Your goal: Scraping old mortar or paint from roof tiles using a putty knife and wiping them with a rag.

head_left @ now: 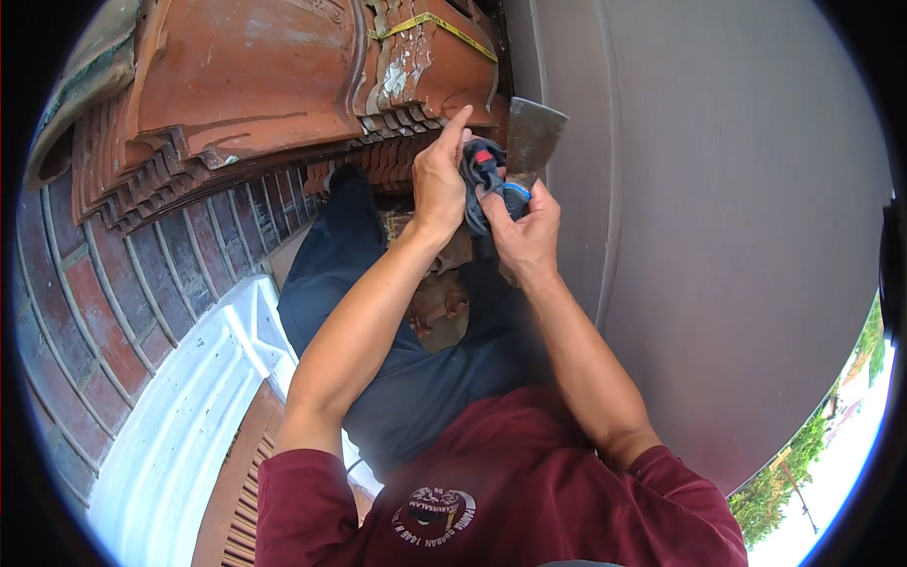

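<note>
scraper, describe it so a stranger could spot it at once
Find the smooth grey surface filling the right side. Near its left edge, the right hand holds the scraper. Unlike the bunched dark cloth beside it, it has a flat metal blade, widening upward.

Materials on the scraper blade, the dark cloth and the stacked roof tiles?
Scraper blade: probably steel; thin, flat, grey, with a dull metallic look.
Dark cloth: fabric, matte and bunched in soft folds; fibre can't be told.
Stacked roof tiles: likely fired clay, orange-brown with roughly chipped edges; the slight sheen could be a coating, but the look leaves that open.
</note>
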Demonstrator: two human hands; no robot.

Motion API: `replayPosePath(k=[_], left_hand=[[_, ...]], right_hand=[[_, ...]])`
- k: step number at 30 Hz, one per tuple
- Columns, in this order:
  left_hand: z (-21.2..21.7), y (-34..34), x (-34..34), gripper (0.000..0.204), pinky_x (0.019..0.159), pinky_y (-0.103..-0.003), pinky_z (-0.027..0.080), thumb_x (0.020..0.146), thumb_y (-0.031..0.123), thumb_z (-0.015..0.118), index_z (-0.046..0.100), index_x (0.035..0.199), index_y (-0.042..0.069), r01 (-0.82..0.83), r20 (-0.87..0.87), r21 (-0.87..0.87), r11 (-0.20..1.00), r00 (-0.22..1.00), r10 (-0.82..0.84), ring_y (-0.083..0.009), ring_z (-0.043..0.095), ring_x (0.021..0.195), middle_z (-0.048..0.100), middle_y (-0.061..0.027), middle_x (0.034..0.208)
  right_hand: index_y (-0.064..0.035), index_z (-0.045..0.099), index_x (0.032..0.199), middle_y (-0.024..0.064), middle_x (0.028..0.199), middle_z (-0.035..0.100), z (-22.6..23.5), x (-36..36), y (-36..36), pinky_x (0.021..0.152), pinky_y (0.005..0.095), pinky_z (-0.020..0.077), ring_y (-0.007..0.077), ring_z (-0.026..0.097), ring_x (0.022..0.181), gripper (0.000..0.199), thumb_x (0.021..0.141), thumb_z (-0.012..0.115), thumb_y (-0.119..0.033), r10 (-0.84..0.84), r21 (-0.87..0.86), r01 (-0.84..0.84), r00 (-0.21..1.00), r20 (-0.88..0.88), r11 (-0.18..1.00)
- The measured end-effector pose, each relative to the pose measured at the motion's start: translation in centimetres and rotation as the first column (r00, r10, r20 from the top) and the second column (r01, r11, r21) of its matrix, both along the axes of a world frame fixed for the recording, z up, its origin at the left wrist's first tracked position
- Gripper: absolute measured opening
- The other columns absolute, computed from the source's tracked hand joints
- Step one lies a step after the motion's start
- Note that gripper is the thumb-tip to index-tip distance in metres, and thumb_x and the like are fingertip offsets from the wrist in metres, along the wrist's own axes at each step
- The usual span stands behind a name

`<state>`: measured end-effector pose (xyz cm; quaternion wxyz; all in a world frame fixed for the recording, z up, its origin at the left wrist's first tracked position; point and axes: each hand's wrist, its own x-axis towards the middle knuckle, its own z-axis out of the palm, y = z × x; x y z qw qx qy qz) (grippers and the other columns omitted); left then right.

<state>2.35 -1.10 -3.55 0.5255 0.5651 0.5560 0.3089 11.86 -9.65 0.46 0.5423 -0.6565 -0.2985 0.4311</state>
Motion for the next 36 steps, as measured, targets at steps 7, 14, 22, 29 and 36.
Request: replayPosePath(k=[7, 14, 22, 29, 36], left_hand=[[-0.5, 0.7, -0.9, 0.047, 0.063, -0.025, 0.054, 0.105, 0.024, 0.048, 0.041, 0.146, 0.003, -0.004, -0.032, -0.017, 1.000, 0.999, 0.004, -0.0089, 0.065, 0.074, 0.072, -0.0108, 0.097], [0.3, 0.9, -1.2, 0.047, 0.065, -0.028, 0.053, 0.103, 0.025, 0.052, 0.045, 0.142, 0.000, -0.097, 0.011, -0.132, 0.986, 0.995, 0.100, -0.0133, 0.066, 0.065, 0.073, -0.0113, 0.089], [-0.3, 0.8, -2.8, 0.044, 0.072, -0.026, 0.052, 0.104, 0.030, 0.052, 0.050, 0.141, 0.007, -0.043, 0.068, -0.243, 0.969, 0.996, 0.061, -0.0150, 0.064, 0.082, 0.070, -0.0115, 0.101], [0.2, 0.2, -3.4, 0.047, 0.085, -0.025, 0.049, 0.100, 0.029, 0.061, 0.054, 0.138, 0.004, 0.201, 0.398, -0.268, 0.942, 0.914, -0.081, -0.0095, 0.059, 0.103, 0.065, -0.0072, 0.117], [-2.1, 2.9, -6.0, 0.042, 0.089, -0.042, 0.050, 0.093, 0.025, 0.061, 0.060, 0.130, 0.006, -0.067, -0.194, -0.197, 0.978, 0.981, 0.028, -0.0333, 0.067, 0.096, 0.068, -0.0217, 0.105]], right_hand=[[-0.0005, 0.064, 0.105, 0.0022, 0.094, 0.069, 1.5, 1.6, 0.7, 0.077, 0.0236, 0.0513, 0.0061, 0.062, 0.084, 0.021, 0.087, 0.074, -0.005, -0.114, -0.044, 0.107, 0.973, -0.200, 0.993], [-0.0007, 0.063, 0.105, 0.0022, 0.094, 0.068, 1.8, 1.3, 1.1, 0.078, 0.0236, 0.0510, 0.0067, 0.062, 0.084, 0.024, 0.086, 0.075, -0.006, -0.098, 0.002, 0.099, 0.983, -0.153, 0.995], [-0.0018, 0.061, 0.109, 0.0030, 0.100, 0.067, 0.0, -0.2, 1.3, 0.077, 0.0242, 0.0520, 0.0074, 0.063, 0.085, 0.025, 0.087, 0.073, -0.004, -0.205, -0.097, 0.181, 0.898, -0.390, 0.979], [-0.0023, 0.057, 0.123, 0.0021, 0.096, 0.066, -1.7, -0.2, 2.3, 0.054, 0.0226, 0.0512, 0.0068, 0.060, 0.072, 0.032, 0.097, 0.065, -0.020, -0.061, -0.189, -0.031, 0.884, -0.464, 0.981], [-0.0056, 0.052, 0.113, 0.0043, 0.082, 0.060, -2.4, 0.4, 6.1, 0.048, 0.0242, 0.0493, 0.0099, 0.058, 0.057, 0.019, 0.106, 0.045, -0.022, 0.166, -0.277, -0.283, 0.911, -0.377, 0.918]])
